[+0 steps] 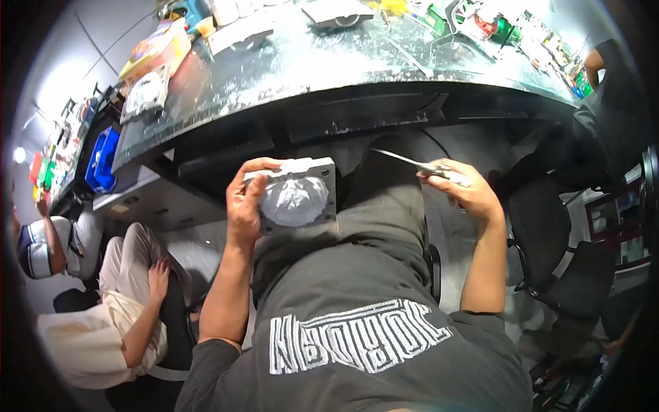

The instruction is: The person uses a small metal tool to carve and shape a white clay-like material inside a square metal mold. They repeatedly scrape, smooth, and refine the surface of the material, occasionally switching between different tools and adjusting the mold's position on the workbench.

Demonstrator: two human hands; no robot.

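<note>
My left hand (244, 199) is wrapped round the left side of a whitish square block (331, 180), held up above my lap. A round, domed, pale mass with a rough raised middle (295, 200) sits in the block's face, which is turned toward me. Off to the right, my right hand (473, 192) grips a slim pointed tool (401, 158) by its handle. The tool's thin metal tip points left toward the block but stays apart from it. Whether the tool is a knife or a spatula I cannot tell.
Ahead stands a workbench (274, 75) dusted with white, carrying blocks, bags and tools. A blue bin (104, 159) is at its left end. A seated person in a cream top (89, 336) is at my left, another person (611, 103) at far right. Black chairs (549, 226) stand on my right.
</note>
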